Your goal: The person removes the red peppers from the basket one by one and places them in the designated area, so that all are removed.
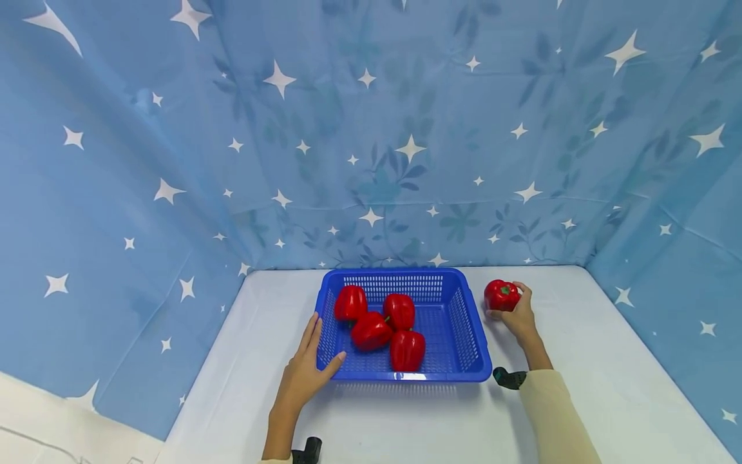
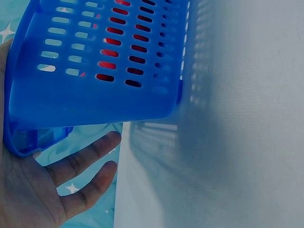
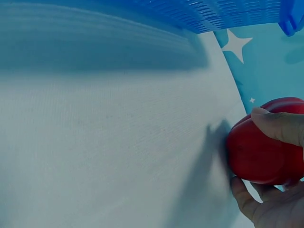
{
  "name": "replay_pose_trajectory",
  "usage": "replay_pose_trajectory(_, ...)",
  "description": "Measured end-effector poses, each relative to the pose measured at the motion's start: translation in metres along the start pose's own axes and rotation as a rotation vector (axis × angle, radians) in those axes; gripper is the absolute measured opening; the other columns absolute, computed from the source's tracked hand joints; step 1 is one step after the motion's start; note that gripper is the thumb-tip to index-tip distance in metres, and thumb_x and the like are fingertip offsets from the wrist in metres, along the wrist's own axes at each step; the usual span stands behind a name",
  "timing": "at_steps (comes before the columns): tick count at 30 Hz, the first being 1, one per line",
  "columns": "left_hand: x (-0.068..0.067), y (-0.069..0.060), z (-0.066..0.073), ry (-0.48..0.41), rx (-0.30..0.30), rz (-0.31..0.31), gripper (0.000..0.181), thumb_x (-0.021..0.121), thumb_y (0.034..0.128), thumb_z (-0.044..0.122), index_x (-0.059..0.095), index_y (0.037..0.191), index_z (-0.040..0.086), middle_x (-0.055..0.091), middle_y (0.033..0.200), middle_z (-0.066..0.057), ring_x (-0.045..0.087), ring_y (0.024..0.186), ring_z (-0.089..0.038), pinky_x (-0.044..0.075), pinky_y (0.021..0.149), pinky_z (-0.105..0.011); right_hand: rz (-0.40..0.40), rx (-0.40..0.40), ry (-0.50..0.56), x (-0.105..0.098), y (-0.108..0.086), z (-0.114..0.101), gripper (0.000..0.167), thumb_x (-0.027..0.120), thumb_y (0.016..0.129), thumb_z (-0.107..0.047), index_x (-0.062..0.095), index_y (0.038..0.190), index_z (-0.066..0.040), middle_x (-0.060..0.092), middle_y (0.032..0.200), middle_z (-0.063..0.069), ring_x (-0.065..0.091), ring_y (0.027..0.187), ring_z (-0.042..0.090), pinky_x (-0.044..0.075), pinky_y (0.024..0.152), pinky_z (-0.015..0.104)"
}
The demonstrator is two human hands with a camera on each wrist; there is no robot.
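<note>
A blue basket (image 1: 475,361) holds several red peppers (image 1: 407,351). The left hand (image 1: 306,374) rests on its left rim near the front corner, thumb and fingers spread; in the left wrist view that hand (image 2: 61,185) lies against the basket wall (image 2: 90,102). To the right of the basket, the right hand (image 1: 517,314) grips a single red pepper (image 1: 498,295) with thumb and fingers around it. The right wrist view shows the same pepper (image 3: 261,152) between the thumb and fingers of the right hand (image 3: 280,204), close to the table.
The white table (image 1: 603,386) extends around the basket. A blue curtain (image 1: 371,129) with white stars stands behind it and on both sides. Dark straps with small devices sit at both wrists.
</note>
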State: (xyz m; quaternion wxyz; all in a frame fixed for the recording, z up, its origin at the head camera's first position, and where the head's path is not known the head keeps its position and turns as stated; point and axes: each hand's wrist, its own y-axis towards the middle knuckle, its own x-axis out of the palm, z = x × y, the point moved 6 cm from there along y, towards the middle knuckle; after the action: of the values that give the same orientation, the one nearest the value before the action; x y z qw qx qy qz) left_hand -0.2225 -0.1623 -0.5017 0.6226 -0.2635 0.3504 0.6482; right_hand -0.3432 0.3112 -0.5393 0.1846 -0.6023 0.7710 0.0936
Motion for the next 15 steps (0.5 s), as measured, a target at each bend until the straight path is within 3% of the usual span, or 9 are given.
replay_pose_trajectory(15,0.0007,-0.0009,0.0000,0.004,-0.020,0.000,0.095,0.060,0.0846,0.063,0.016,0.158,0.021,0.007,0.166,0.007,0.034,0.143,-0.040,0.046,0.097,-0.063,-0.031,-0.036,-0.015,0.0047,0.0025,0.0025,0.107,0.071,0.082,0.002,-0.004,0.155,-0.017,0.008,0.160,0.028,0.011,0.147,0.050,0.021,0.114,0.067)
